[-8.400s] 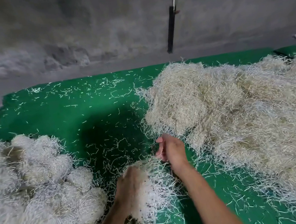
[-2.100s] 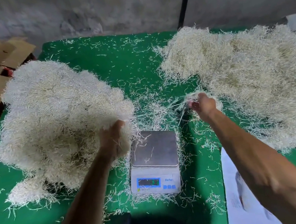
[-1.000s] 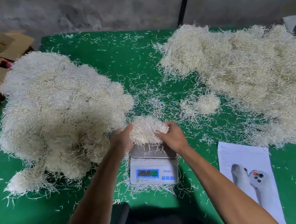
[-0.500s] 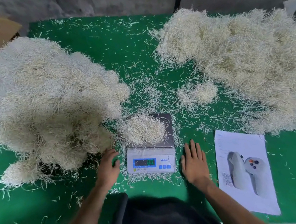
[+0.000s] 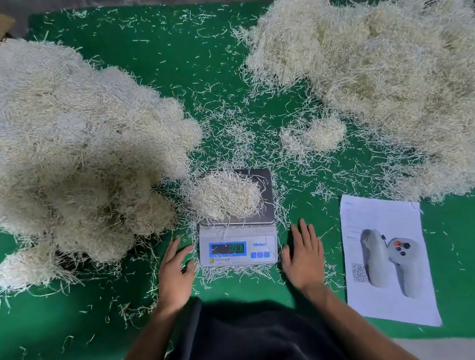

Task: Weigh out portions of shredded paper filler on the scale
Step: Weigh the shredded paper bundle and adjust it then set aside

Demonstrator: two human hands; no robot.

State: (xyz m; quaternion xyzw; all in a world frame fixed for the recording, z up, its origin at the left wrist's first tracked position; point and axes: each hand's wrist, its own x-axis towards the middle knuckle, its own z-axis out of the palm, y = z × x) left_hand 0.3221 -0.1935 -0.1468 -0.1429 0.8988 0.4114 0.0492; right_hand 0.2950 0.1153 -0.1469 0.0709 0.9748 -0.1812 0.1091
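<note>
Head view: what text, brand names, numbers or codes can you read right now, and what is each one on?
"Meilen", roughly as it reads, in blue letters on the front panel of the scale.
Digits on the scale display: lit but too blurred to read.
Small sticker below the display: unreadable.
Printed sheet: faint text lines at the top, too small to read.
QR code on the sheet: a code, no legible words.

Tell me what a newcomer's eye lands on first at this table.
Two big heaps of shredded paper filler dominate the green table: one heap on the left, one on the right. Between them, near the front edge, a small portion sits on the scale, with the left hand and right hand flat on either side.
</note>
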